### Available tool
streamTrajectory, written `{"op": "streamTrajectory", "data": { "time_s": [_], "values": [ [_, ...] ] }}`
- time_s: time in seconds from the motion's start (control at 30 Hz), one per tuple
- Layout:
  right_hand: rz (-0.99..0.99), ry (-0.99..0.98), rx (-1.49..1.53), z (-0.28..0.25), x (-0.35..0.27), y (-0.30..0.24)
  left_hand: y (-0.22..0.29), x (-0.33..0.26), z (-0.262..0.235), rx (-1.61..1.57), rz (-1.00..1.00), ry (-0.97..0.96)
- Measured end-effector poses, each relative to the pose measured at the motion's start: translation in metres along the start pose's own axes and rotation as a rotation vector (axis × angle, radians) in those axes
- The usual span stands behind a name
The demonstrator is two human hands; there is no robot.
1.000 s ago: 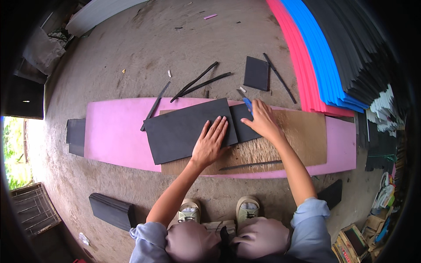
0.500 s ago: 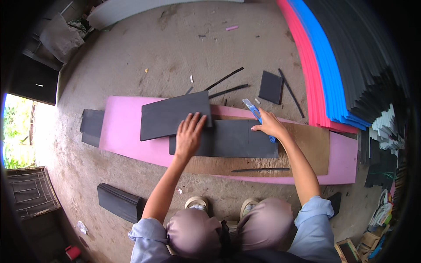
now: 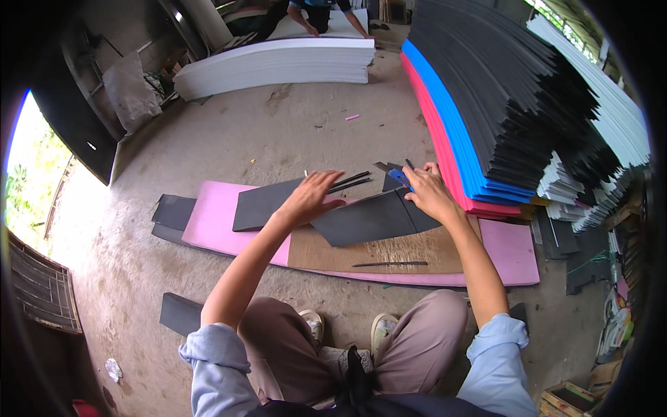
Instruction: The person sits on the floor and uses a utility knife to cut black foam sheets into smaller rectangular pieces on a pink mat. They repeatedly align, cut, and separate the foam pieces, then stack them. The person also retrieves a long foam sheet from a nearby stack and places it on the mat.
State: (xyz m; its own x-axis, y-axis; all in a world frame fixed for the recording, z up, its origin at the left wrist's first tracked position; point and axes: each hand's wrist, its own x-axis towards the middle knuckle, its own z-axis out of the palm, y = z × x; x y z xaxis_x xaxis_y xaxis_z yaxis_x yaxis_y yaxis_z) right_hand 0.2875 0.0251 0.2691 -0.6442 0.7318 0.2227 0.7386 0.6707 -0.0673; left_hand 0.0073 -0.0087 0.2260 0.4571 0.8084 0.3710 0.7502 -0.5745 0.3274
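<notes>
My left hand [image 3: 307, 200] is open, fingers stretched and thumb apart, above the left end of a dark foam sheet [image 3: 375, 221]. In my right hand [image 3: 429, 196] is a blue utility knife [image 3: 399, 178], its blade pointing up and left. That hand is at the sheet's far right edge; whether it also grips the sheet is hidden. The sheet lies slanted across a brown board [image 3: 333, 258], with a line crossing it near its right end. Left of it, another dark foam block [image 3: 267, 201] rests on a pink foam sheet [image 3: 215, 208].
Thin black offcuts [image 3: 351, 182] lie beyond the foam, and a thin strip [image 3: 390, 263] is on the board. A tall stack of black, blue and red foam sheets [image 3: 479, 118] rises at right. Behind a white stack [image 3: 278, 66], another person [image 3: 319, 15] works.
My view has tilted up, bringing the other person into sight. My left hand has come off the dark block and moved right. The dark sheet now lies slanted; the knife stays in my right hand.
</notes>
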Motion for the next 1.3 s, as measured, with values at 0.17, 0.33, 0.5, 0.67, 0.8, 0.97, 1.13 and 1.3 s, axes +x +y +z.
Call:
{"op": "streamTrajectory", "data": {
  "time_s": [0.17, 0.33, 0.5, 0.67, 0.8, 0.97, 1.13, 1.3],
  "values": [
    [-0.007, 0.158, 0.016, -0.049, -0.032, -0.02, 0.057, 0.006, -0.005, -0.09, 0.046, -0.122],
    [0.07, 0.345, 0.02, -0.034, -0.041, -0.016, 0.066, -0.005, 0.017, 0.01, -0.041, 0.036],
    [0.469, 0.651, 0.348, 0.015, -0.038, -0.008, 0.045, -0.03, 0.054, 0.188, -0.24, 0.019],
    [0.653, 0.095, 0.361, 0.081, -0.05, -0.044, 0.001, -0.062, 0.104, 0.255, -0.267, -0.078],
    [0.626, -0.082, 0.325, 0.12, -0.063, -0.071, -0.003, -0.072, 0.134, 0.249, -0.277, -0.117],
    [0.526, -0.058, 0.214, 0.158, -0.075, -0.077, 0.003, -0.06, 0.156, 0.16, -0.22, -0.082],
    [0.524, -0.079, 0.181, 0.172, -0.078, -0.078, 0.012, -0.046, 0.162, 0.132, -0.199, -0.089],
    [0.538, -0.07, 0.153, 0.179, -0.075, -0.083, 0.003, -0.04, 0.16, 0.126, -0.216, -0.128]
  ]
}}
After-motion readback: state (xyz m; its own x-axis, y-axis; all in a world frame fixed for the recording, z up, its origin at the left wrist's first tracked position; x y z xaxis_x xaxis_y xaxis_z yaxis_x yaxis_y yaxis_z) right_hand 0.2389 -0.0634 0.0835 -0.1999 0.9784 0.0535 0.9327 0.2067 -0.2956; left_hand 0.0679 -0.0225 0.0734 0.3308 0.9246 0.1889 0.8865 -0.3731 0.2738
